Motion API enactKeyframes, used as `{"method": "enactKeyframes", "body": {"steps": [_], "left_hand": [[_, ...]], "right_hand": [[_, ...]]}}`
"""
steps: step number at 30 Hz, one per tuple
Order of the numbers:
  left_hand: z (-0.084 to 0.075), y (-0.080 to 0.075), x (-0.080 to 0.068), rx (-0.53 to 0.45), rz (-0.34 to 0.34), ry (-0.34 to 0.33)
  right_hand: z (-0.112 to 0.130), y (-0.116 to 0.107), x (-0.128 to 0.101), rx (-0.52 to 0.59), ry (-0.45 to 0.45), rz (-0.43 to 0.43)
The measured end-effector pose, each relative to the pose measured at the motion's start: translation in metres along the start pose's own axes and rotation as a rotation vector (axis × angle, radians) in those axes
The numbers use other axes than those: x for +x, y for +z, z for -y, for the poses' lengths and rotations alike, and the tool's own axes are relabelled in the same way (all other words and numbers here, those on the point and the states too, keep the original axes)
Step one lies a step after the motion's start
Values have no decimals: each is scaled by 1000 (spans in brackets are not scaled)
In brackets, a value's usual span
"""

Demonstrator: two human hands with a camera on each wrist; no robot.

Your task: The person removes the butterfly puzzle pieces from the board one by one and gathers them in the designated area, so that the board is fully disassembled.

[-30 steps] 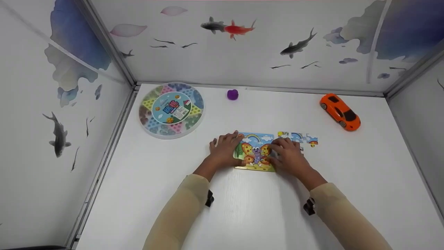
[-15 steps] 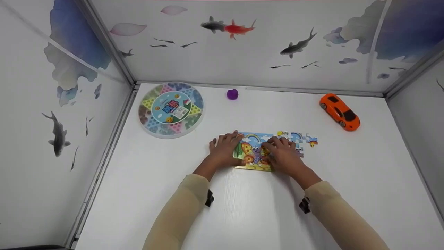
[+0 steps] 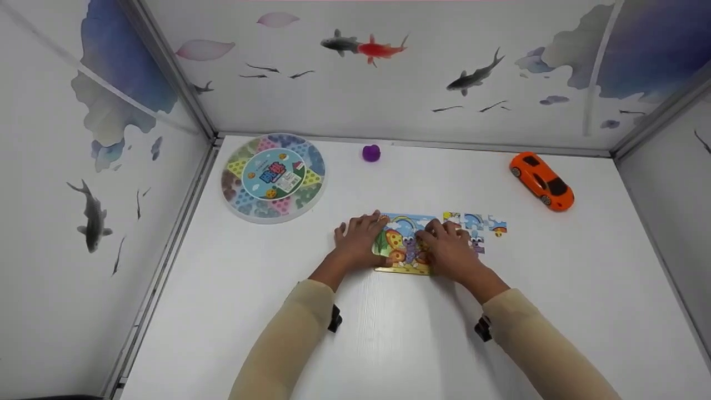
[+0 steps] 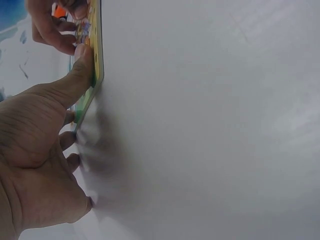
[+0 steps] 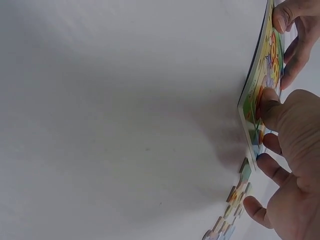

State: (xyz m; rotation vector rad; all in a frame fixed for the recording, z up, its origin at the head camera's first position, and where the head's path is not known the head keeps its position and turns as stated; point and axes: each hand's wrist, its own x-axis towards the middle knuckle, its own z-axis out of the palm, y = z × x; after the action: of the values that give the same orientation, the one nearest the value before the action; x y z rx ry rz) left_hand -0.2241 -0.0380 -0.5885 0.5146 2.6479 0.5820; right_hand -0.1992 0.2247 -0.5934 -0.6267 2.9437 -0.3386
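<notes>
White table (image 3: 389,344) fills my view, boxed in by pale walls painted with fish (image 3: 366,45) and blue washes. Between my two hands lies the butterfly puzzle board (image 3: 404,244), flat on the table, most of its picture already filled in: rainbow, clouds and orange wings show between my fingers. My left hand (image 3: 358,240) lies flat over the board's left edge, fingers straight and spread, thumb pressing down on the frame; the left wrist view shows that thumb (image 4: 75,75) on the board's rim. My right hand (image 3: 447,250) covers the board's right side, its fingers bent down onto the picture; the right wrist view shows the thumb pressed against the board's face (image 5: 262,107), but I cannot tell whether a piece is pinched under those fingertips or they only push on one already seated. Just beyond my right fingers and a little to their right, a few loose pieces (image 3: 480,225) lie in a short row on the table, so I judge the puzzle well along but unfinished, with those pieces yet to go in. Far past my left fingers sits a round game board (image 3: 274,176), a small purple toy (image 3: 371,153) lies ahead near the back wall, and an orange toy car (image 3: 541,180) is well off to the right.
</notes>
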Motion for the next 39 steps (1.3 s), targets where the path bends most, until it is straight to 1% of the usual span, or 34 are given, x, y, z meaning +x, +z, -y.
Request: {"method": "enactKeyframes", "body": {"steps": [7, 12, 16, 20, 23, 30, 39], "left_hand": [[-1, 1, 2, 23, 3, -12], [0, 2, 3, 45, 10, -18], [0, 3, 2, 40, 5, -14], [0, 3, 2, 34, 1, -12], [0, 3, 2, 36, 0, -13], [3, 3, 1, -22, -13, 3], [2, 4, 3, 5, -4, -12]], "right_hand": [[1, -3, 2, 29, 9, 19], [1, -3, 4, 17, 9, 28], [3, -4, 6, 2, 18, 42], [5, -5, 7, 11, 37, 53], [6, -5, 7, 15, 38, 47], [5, 2, 6, 0, -8, -30], [8, 0, 6, 42, 11, -9]]}}
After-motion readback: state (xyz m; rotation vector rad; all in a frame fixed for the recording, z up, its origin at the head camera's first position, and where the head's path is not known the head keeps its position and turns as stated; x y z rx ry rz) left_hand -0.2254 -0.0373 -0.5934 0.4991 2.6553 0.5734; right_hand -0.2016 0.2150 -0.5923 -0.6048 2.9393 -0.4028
